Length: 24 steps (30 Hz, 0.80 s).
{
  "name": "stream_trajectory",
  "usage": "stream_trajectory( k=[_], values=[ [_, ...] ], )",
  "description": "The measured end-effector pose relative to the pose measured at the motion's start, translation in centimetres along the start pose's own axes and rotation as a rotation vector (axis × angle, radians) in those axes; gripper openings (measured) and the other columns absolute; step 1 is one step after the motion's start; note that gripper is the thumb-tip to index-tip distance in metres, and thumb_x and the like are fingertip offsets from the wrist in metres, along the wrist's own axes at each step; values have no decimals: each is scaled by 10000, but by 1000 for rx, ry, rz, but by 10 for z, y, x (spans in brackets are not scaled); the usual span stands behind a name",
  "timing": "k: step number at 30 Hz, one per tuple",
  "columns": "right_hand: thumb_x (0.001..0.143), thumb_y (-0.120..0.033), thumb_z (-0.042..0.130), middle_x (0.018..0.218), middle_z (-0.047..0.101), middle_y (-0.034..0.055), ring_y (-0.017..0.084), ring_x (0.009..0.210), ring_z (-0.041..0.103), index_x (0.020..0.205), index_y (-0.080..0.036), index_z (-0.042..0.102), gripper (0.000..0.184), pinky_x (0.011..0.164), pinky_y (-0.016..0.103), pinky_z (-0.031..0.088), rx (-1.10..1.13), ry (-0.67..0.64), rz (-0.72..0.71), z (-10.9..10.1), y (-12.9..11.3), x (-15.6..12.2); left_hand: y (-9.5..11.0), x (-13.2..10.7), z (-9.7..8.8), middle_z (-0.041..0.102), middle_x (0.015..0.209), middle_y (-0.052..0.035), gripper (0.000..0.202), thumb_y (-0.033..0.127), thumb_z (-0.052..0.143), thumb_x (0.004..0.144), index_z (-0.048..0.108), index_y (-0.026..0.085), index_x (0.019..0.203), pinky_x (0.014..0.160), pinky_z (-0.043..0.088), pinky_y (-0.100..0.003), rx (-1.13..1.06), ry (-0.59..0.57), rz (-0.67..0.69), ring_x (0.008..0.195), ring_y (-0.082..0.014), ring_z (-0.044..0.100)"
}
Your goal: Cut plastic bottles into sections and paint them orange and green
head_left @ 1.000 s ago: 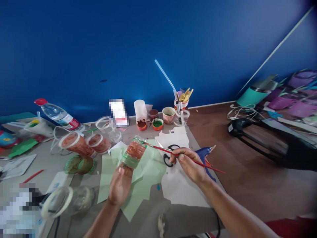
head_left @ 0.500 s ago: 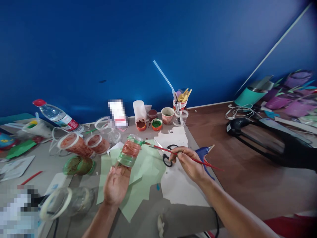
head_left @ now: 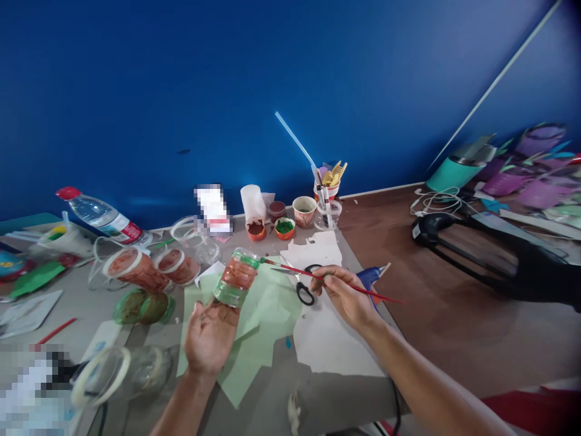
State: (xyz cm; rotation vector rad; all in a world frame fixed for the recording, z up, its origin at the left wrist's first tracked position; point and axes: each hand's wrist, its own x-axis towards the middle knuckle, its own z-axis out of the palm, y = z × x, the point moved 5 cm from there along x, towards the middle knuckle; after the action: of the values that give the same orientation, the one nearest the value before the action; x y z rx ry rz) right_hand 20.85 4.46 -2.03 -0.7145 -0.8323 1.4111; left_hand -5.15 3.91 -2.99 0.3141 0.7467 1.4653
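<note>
Container [head_left: 239, 275] x1 w/ brush [head_left: 295, 269] x1

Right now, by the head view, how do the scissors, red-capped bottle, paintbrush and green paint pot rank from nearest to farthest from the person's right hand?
1. Paintbrush: in the right hand's grip.
2. Scissors: just left of that hand.
3. Green paint pot: farther left, back toward the wall.
4. Red-capped bottle: far left, by the wall.
</note>
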Motion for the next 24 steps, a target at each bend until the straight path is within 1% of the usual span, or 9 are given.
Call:
stream_trajectory(
  k=[6,9,12,16,20,22,24],
  values=[
    [722,-381,754,711,720,54,186,669,634,840,-208,741,210,589,308,466,51,-29,25,6,-1,0,-9,0,-4,726,1098,-101,352,401,556,806,702,200,1057,1016,460,-449,67,-36,-25,1137,-281,614],
    [732,-357,737,689,717,48,173,641,629,827,-195,740,188,588,300,466,35,8,60,2,2,2,-11,-1,-1,719,1125,-87,362,381,551,805,685,211,1095,1035,445,-437,82,-55,-17,1178,-270,587],
    [726,-315,723,681,721,44,162,627,627,806,-190,743,149,590,288,464,26,48,69,-2,0,3,-9,-1,3,720,1124,-89,368,374,523,827,675,207,1117,1042,439,-445,72,-58,-26,1176,-268,590],
    [709,-315,733,644,711,39,162,609,621,777,-195,744,138,574,282,456,40,52,52,-3,-5,3,-5,0,3,730,1095,-101,373,376,491,861,671,196,1133,1025,451,-464,1,-50,-40,1119,-272,628],
    [711,-352,746,665,710,40,167,622,619,793,-203,744,170,575,288,459,53,21,45,0,-5,1,-4,3,-2,740,1062,-119,402,407,470,882,665,180,1151,996,469,-475,-73,-53,-75,1041,-275,669],
    [718,-348,744,671,710,41,166,629,616,805,-200,744,172,583,288,461,49,2,54,1,-2,1,-3,5,-4,745,1044,-124,411,424,466,886,669,173,1141,955,500,-460,-123,-59,-107,999,-274,687],
    [727,-333,736,667,711,40,160,629,612,808,-197,747,159,596,284,459,49,-5,65,1,-1,1,-2,7,-7,752,1016,-122,398,424,474,884,678,174,1116,880,543,-425,-177,-68,-134,947,-267,705]
  ],
)
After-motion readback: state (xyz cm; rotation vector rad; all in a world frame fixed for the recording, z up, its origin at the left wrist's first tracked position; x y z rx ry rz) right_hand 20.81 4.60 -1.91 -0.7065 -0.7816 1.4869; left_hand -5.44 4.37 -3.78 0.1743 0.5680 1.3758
